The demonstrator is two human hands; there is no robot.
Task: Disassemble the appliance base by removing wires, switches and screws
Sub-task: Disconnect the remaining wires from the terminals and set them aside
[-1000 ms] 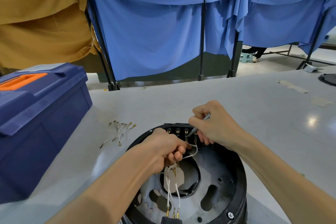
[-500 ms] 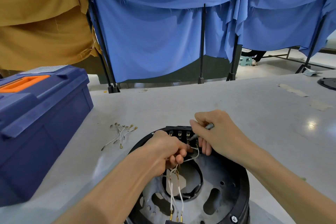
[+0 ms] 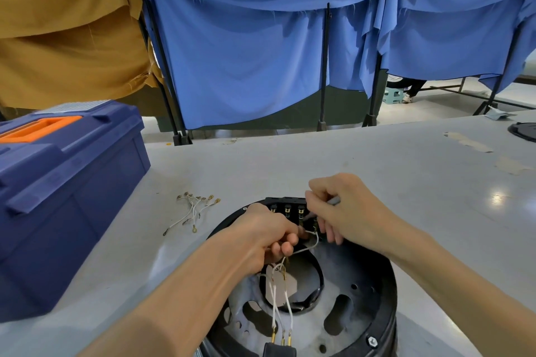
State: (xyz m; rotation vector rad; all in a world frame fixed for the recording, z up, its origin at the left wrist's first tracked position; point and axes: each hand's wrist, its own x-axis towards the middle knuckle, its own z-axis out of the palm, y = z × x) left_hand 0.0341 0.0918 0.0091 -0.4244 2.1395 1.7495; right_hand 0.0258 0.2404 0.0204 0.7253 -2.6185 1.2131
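The black appliance base [image 3: 377, 284] sits on the desk [image 3: 319, 159] nearest the person — left hand [image 3: 266, 238] curled round its white wires [image 3: 278, 298], right hand [image 3: 345, 211] pinching a thin grey tool [image 3: 333, 200] at the terminal block [image 3: 287, 206] — loose wires [image 3: 194, 211] and a blue toolbox [image 3: 66, 182] lie leftward.

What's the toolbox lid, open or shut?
Shut. The toolbox lid sits down on the body along its visible edge; the orange handle lies flat.

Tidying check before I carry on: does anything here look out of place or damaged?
Nothing looks damaged. A tangle of loose wires lies on the table between the toolbox and the appliance base, easy to scatter. Torn tape scraps are stuck to the table's far right.
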